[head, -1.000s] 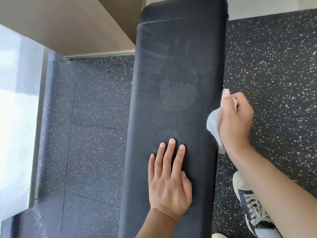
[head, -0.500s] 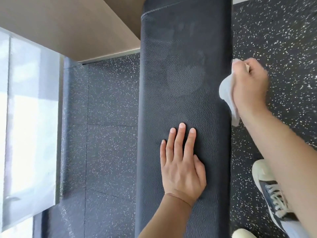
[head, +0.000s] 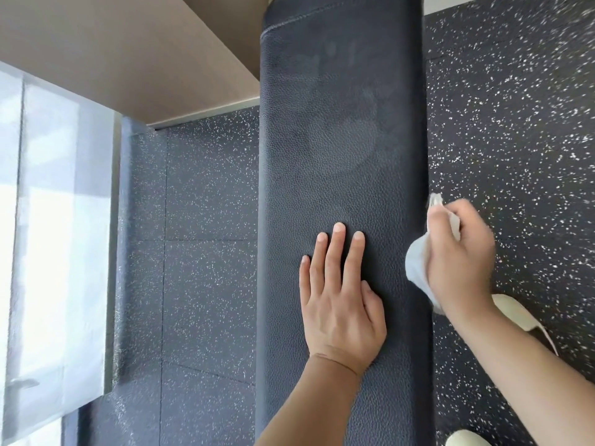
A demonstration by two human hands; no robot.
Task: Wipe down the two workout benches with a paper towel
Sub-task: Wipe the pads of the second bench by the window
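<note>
The paper towel (head: pixel 418 268) is gripped in the right hand (head: pixel 458 262), pressed to the bench pad's (head: pixel 341 149) right edge at about 4 o'clock. Half a second ago it was held farther up that edge, so a return stroke toward the near end is judged underway. The left hand (head: pixel 341 300) is laid flat, fingers straight, on the pad. A faint smudge at 12 o'clock looks unwiped.

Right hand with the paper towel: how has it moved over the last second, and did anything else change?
The right hand, gripping the paper towel, slid away along the bench's right side edge, then came back toward the person. The left hand stayed flat on the bench top.
</note>
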